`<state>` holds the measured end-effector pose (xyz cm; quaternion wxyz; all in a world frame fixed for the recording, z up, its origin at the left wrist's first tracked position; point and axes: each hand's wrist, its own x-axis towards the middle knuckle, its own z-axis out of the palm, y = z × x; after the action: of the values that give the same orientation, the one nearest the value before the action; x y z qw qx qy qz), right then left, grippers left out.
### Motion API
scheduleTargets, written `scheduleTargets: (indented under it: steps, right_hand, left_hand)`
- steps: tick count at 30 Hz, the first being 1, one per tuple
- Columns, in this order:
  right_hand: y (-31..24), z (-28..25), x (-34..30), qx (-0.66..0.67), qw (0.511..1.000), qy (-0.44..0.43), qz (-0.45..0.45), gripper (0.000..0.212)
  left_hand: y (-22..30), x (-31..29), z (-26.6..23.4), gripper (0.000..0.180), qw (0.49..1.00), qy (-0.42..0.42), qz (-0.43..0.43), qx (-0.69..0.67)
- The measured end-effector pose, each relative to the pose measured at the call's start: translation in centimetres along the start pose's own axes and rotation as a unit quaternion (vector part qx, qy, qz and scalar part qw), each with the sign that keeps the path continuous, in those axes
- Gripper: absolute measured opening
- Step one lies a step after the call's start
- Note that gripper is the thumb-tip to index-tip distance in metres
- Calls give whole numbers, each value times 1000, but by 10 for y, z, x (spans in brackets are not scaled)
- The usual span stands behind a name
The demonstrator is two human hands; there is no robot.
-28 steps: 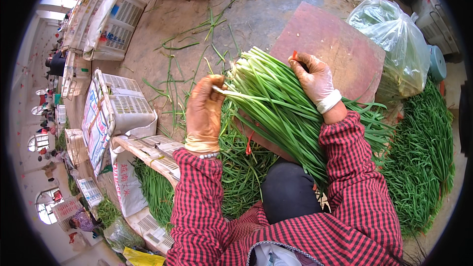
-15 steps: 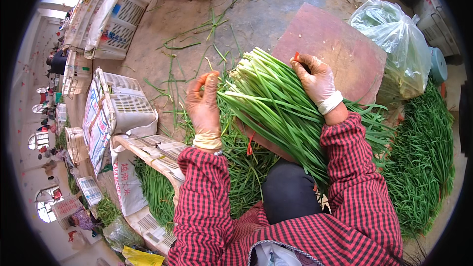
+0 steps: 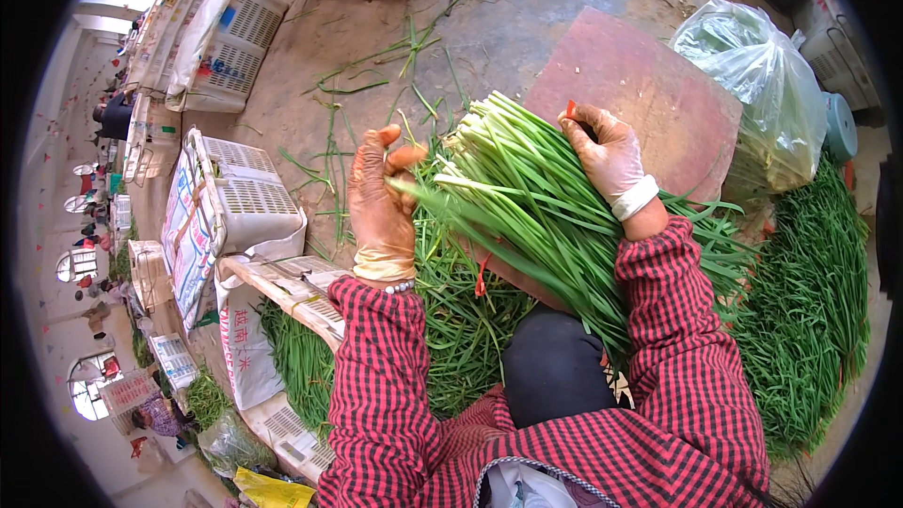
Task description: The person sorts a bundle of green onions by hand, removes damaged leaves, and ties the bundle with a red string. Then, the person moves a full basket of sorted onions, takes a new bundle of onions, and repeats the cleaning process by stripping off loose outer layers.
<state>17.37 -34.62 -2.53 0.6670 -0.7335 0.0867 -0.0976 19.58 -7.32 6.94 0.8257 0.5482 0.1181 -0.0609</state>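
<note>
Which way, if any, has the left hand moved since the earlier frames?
Yes: the left hand shifted slightly left, narrowing its gap to the white vented crate left of it.

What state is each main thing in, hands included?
Left hand: partly curled; grip on blurred stalk unclear.
Right hand: pinching red strip.
Chive bunch: lying aslant, pale ends fanned.
Reddish board: flat, partly covered.
Clear plastic bag: bulging, upright.
Chive pile at right: densely laid.
Loose chives: tangled.
</note>
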Motion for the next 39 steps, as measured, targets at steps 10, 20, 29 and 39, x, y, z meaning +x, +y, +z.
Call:
scheduleTargets:
  steps: [10,20,29,39]
  right_hand:
    - [0,2,-1,14,1000,-1,-4,17]
    - [2,1,0,13,1000,-5,-1,17]
    - [3,0,0,18,1000,-3,2,18]
    - [2,0,0,17,1000,-2,-3,19]
  left_hand:
    - [-9,12,11,30,806,-106,219,539]
    - [-15,32,-7,17,923,-6,186,335]
    - [-2,7,-43,52,972,80,-23,221]
    - [-10,17,-26,30,968,-23,-29,249]
